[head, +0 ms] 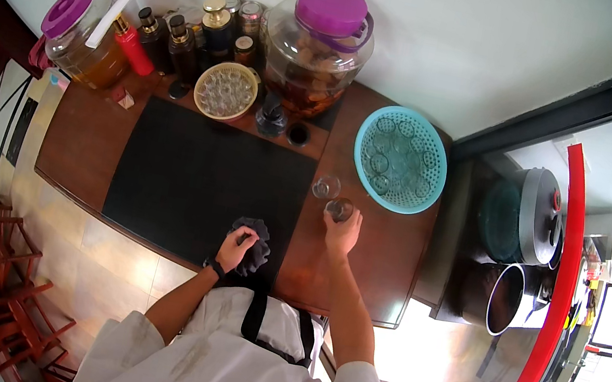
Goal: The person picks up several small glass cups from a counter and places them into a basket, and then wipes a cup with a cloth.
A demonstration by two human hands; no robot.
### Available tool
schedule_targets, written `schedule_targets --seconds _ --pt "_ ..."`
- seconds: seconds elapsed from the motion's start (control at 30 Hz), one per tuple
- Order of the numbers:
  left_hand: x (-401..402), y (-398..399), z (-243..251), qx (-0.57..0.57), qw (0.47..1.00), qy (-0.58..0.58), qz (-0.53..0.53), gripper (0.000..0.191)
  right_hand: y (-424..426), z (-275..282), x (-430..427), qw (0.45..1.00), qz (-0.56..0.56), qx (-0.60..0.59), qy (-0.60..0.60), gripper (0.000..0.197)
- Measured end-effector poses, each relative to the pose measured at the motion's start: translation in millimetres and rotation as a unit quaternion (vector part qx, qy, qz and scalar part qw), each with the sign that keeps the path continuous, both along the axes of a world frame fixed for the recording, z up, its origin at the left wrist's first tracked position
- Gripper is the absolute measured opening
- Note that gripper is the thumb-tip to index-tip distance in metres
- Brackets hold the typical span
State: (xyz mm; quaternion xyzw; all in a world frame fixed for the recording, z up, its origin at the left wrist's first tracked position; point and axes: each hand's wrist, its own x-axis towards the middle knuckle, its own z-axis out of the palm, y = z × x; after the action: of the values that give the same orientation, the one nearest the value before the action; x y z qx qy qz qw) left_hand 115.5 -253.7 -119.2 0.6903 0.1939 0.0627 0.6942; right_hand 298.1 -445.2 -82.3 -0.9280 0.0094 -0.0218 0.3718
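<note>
My left hand [235, 249] is closed on a dark grey cloth [254, 249], bunched up at the near edge of the black mat [209, 180]. My right hand [342, 231] holds a small clear drinking glass [339, 210] at the wooden table top, right of the mat. Just beyond it a second clear glass [326, 186] stands on the wood. Farther right and back, a light blue plastic colander [393, 203] holds several clear glasses [402, 152]. The underside of the held glass is hidden.
Along the wall stand a large glass jar with a purple lid [332, 8], a beige basket [222, 115] of small clear items, dark pump bottles [184, 47], a red bottle [135, 47] and another purple-lidded jar [89, 42]. Wooden chairs [7, 285] are at lower left, pots [528, 218] at right.
</note>
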Motion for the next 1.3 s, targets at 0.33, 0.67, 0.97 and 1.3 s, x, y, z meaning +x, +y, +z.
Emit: schedule_targets --seconds 0.33,0.67,0.97,1.3 --pt "-3 -2 -5 -0.01 1.0 0.012 0.009 0.011 3 -4 23 1.0 0.009 -0.022 0.01 0.058" --pt "3 0 3 -0.008 1.0 0.001 0.002 0.01 -18 -26 23 0.996 0.035 0.076 0.025 0.07" --pt "1 0 -1 -0.01 1.0 0.026 0.004 0.01 -45 39 57 0.988 -0.048 0.019 -0.148 0.031" --pt "4 1 -1 -0.006 1.0 0.002 -0.002 0.013 -47 29 111 0.968 -0.066 -0.239 -0.037 0.025"
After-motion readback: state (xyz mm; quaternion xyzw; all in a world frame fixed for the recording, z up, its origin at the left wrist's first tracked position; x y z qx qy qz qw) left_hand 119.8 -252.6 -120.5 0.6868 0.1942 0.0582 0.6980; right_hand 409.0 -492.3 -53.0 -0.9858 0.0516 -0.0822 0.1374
